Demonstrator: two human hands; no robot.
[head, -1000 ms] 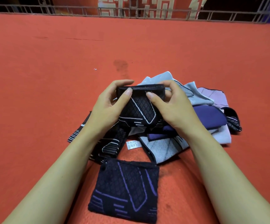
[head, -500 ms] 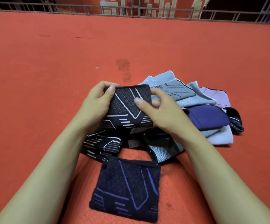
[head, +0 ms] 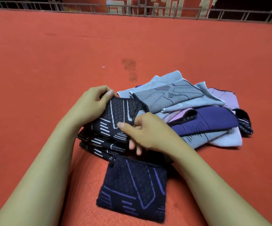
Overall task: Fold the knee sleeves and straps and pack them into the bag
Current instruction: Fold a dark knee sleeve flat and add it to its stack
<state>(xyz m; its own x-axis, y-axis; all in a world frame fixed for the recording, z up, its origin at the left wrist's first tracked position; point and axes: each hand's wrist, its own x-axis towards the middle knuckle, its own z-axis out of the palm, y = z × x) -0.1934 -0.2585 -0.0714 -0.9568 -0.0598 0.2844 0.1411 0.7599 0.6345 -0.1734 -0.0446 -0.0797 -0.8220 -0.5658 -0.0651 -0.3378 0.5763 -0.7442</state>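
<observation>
A folded black knee sleeve with white lines (head: 115, 118) is held between both hands just above another black-and-white sleeve (head: 97, 144) on the red surface. My left hand (head: 91, 103) grips its far left corner, thumb on top. My right hand (head: 146, 132) pinches its near right edge with thumb and fingers. Closest to me lies a folded black sleeve with purple lines (head: 135, 188), flat on the red surface. No bag is visible.
A loose pile of grey (head: 169, 95), pink (head: 223, 98) and purple (head: 208, 121) sleeves lies to the right of my hands. The red carpeted surface (head: 50, 70) stretches far ahead to a metal railing (head: 132, 10).
Both hands have lowered the folded black-and-white sleeve down and to the left, onto the black sleeve lying at the left of the pile. My view has shifted slightly.
</observation>
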